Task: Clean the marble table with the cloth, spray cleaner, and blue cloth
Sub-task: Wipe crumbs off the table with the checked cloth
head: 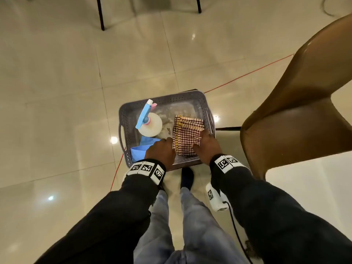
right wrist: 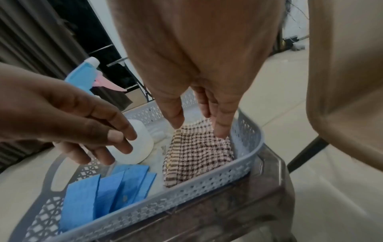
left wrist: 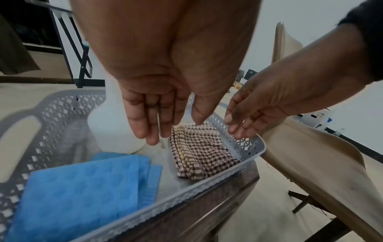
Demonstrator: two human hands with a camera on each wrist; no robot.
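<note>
Floor (head: 57,73): pale glossy tiles, with a thin red line running across them.
Chair (head: 297,96): brown moulded seat on the right, just beside the basket.
Tabletop (head: 312,187): a pale corner shows at the lower right of the head view (too little of it visible to tell the surface pattern).
Basket (head: 206,103): grey perforated plastic with cut-out handles, sitting on a dark stool-like stand above the floor; it holds all three cleaning things.
Checked cloth (head: 187,136): folded brown-and-cream check, lying flat in the right half of the basket, against the right wall.
Spray cleaner (head: 149,124): white bottle with a blue head and pink trigger, upright in the far-left part of the basket.
Blue cloth (head: 139,149): folded, in the near-left corner of the basket, just in front of the bottle.
Left hand (head: 162,151): over the middle of the basket, grip apart, fingers (left wrist: 145,121) straight and pointing down between the bottle and the checked cloth (holding nothing).
Right hand (head: 206,143): over the checked cloth's right side, grip apart, fingers (right wrist: 221,121) extended downward near the cloth; whether they touch it I cannot tell.
</note>
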